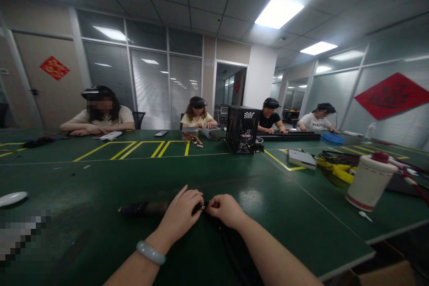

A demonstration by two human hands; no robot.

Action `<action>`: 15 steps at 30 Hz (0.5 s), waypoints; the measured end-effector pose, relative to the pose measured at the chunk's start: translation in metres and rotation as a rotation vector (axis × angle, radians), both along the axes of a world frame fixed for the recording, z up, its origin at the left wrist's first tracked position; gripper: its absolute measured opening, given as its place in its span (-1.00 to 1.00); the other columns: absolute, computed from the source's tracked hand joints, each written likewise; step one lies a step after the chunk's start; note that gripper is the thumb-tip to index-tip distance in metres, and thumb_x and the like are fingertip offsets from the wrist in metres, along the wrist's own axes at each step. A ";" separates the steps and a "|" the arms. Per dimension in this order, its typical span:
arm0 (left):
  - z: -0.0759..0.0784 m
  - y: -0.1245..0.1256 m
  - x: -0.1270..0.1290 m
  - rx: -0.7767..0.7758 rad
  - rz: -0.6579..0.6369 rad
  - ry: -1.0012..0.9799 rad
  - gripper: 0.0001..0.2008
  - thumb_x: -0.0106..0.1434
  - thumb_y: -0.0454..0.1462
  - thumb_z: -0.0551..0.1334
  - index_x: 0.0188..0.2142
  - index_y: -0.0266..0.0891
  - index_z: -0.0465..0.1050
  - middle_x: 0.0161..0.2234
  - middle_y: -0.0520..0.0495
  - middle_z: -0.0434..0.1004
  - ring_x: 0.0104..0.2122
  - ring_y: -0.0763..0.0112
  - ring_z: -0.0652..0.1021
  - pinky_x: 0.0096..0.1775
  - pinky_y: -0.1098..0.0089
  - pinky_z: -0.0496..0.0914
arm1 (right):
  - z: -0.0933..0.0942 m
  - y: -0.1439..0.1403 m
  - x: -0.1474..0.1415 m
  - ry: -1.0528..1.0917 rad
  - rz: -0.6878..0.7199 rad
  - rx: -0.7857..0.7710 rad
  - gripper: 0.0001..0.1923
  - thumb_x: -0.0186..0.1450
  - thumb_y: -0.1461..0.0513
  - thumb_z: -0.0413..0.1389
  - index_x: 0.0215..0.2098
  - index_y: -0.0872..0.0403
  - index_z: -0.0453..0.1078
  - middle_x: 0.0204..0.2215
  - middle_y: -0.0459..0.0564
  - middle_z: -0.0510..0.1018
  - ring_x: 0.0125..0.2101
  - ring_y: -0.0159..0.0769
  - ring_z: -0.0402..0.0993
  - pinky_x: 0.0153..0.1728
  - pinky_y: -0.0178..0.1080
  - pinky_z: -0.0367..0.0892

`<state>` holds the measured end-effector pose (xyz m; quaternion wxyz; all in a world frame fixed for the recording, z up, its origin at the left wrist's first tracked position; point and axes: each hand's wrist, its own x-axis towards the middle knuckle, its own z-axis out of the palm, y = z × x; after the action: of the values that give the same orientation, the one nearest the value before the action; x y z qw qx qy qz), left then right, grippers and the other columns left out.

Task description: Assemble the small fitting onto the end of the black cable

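A long, dark, roughly cylindrical tool-like object (147,208) lies on the green table, with its narrower black end pointing left. My left hand (182,210), with a pale bangle on the wrist, rests over its right end with the fingers curled around it. Just to the right, my right hand (226,210) is closed in a pinch at a small dark part by a shiny metallic bit (203,208). Fingertips of both hands almost meet there. A black band or cable (231,250) runs below my right hand toward me; its exact kind is unclear.
A black computer case (241,129) stands across the green table (284,196). To the right are a white cup (370,183), a whitish box (301,159) and yellow-and-black items (335,167). A white spoon-like object (13,198) lies left. Several people sit opposite.
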<state>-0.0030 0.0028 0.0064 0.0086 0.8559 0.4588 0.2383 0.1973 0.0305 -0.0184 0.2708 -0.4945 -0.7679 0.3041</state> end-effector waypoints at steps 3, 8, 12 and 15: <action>-0.001 0.000 0.000 0.007 -0.002 -0.007 -0.90 0.22 -0.26 0.17 -0.25 -0.09 0.41 -0.02 0.03 0.46 0.08 0.29 0.38 0.26 0.00 -0.11 | -0.001 0.000 0.001 -0.006 -0.005 -0.001 -0.83 0.15 0.16 0.18 -0.34 0.06 0.53 -0.43 -0.09 0.59 -0.44 -0.40 0.47 -0.47 -0.42 0.22; -0.002 0.001 0.000 0.023 0.003 -0.032 -0.86 0.22 -0.22 0.17 -0.22 -0.09 0.42 -0.02 0.00 0.47 0.07 0.28 0.39 0.27 0.01 -0.10 | 0.003 -0.001 0.001 -0.026 0.005 0.022 -0.84 0.15 0.18 0.18 -0.35 0.07 0.54 -0.44 -0.09 0.60 -0.43 -0.40 0.47 -0.44 -0.41 0.22; -0.002 0.001 0.001 0.009 -0.009 -0.018 -0.88 0.19 -0.27 0.17 -0.25 -0.11 0.42 -0.01 -0.01 0.46 0.08 0.28 0.37 0.27 -0.01 -0.11 | 0.006 -0.004 0.000 -0.022 -0.003 0.011 -0.84 0.15 0.17 0.18 -0.35 0.07 0.54 -0.44 -0.09 0.60 -0.44 -0.40 0.46 -0.43 -0.41 0.23; -0.001 0.000 0.001 -0.003 -0.009 -0.020 -0.86 0.20 -0.27 0.15 -0.23 -0.11 0.41 0.00 -0.02 0.45 0.10 0.27 0.36 0.26 -0.02 -0.11 | 0.006 -0.004 0.000 -0.024 -0.006 0.001 -0.84 0.16 0.17 0.17 -0.35 0.06 0.54 -0.43 -0.09 0.60 -0.44 -0.40 0.47 -0.44 -0.41 0.23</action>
<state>-0.0018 0.0027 0.0053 0.0157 0.8556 0.4551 0.2460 0.1974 0.0269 -0.0120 0.2627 -0.5002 -0.7698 0.2968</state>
